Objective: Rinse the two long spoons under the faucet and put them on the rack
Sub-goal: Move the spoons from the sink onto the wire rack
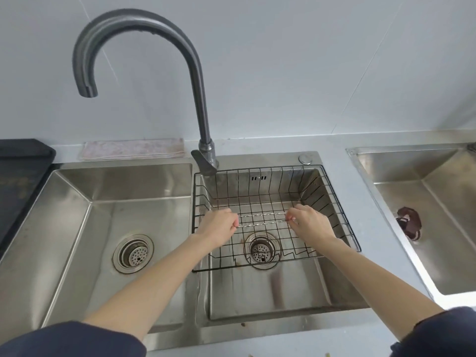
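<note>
Both long spoons (262, 219) are held level over the wire rack (332, 202), pinched at one end by the left hand (219, 224) and at the other by the right hand (311, 222), below the faucet (198, 99)

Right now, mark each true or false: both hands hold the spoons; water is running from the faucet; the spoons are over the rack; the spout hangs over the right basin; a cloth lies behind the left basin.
1. Left hand and right hand hold the spoons by their ends: true.
2. Water runs from the faucet: false, no stream shows.
3. Spoons are over the rack: true.
4. Spout hangs over the right basin: false, it is over the left basin.
5. A cloth lies behind the left basin: true.
</note>
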Available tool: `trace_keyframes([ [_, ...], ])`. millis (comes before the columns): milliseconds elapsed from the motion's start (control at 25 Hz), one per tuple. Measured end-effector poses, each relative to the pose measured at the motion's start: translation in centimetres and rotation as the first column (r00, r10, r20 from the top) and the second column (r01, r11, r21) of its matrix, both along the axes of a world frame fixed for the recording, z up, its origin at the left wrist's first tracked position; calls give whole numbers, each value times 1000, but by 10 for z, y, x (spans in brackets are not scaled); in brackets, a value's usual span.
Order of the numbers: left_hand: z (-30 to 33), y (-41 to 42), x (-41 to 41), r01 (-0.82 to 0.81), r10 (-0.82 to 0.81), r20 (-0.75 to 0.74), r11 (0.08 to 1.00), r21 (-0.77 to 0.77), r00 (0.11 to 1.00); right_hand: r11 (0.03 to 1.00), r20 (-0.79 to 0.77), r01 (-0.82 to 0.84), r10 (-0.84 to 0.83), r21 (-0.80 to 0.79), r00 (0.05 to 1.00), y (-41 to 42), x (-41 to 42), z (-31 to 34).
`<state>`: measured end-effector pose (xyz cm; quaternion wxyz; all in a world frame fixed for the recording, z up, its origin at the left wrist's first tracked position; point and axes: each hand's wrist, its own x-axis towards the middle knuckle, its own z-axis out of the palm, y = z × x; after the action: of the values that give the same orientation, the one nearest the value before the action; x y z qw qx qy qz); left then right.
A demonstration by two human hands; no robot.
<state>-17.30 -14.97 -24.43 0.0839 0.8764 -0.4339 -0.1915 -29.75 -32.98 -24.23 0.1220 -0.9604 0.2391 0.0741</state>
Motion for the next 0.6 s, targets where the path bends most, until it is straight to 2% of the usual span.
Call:
trace_keyframes([
  [160, -15, -14, -1, -19, 22, -61, 998, 53, 998, 998, -68, 10, -6, 64, 998, -16, 1, -19],
  [320, -34, -21, 5, -41, 49, -84, 995, 96, 995, 995, -161, -62, 74, 75, 984, -20, 5, -34],
  [600, -60, -23, 2, -60, 80, -135, 988, 144, 988, 992, -235, -80, 100, 95, 967, -27, 8, -52],
])
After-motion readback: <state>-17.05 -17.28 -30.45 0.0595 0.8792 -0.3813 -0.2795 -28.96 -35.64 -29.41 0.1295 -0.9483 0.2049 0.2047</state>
